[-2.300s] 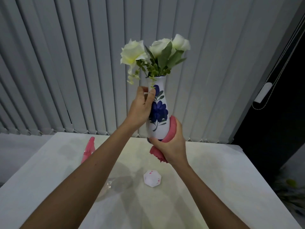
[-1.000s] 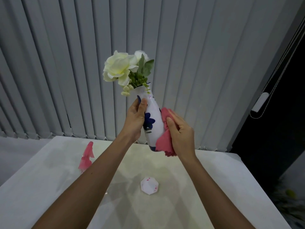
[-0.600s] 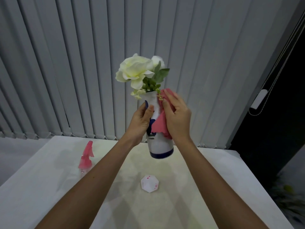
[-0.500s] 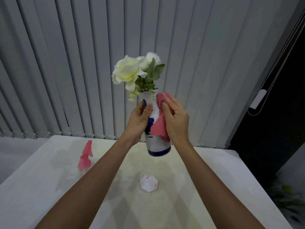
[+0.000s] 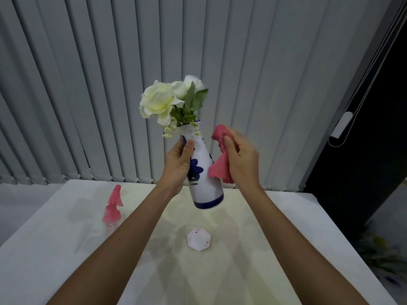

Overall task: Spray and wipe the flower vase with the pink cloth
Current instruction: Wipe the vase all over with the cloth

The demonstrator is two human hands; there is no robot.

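Note:
A white vase (image 5: 203, 172) with blue flower painting and a blue base band is held in the air above the table, tilted with its mouth leaning left. White roses (image 5: 158, 100) with green leaves stick out of it. My left hand (image 5: 179, 164) grips the vase's neck and upper body. My right hand (image 5: 240, 159) holds the crumpled pink cloth (image 5: 220, 164) just right of the vase; the cloth's lower corner touches the vase's side, its upper part is off the neck.
A pink-topped spray bottle (image 5: 113, 208) stands on the white table (image 5: 55, 249) at the left. A small white faceted object (image 5: 198, 239) with pink specks lies mid-table. Vertical blinds hang behind; a dark opening is at the right.
My right hand with the cloth has pulled away from the vase's neck to the right. The vase has tilted further left and dropped slightly; my left hand keeps its grip.

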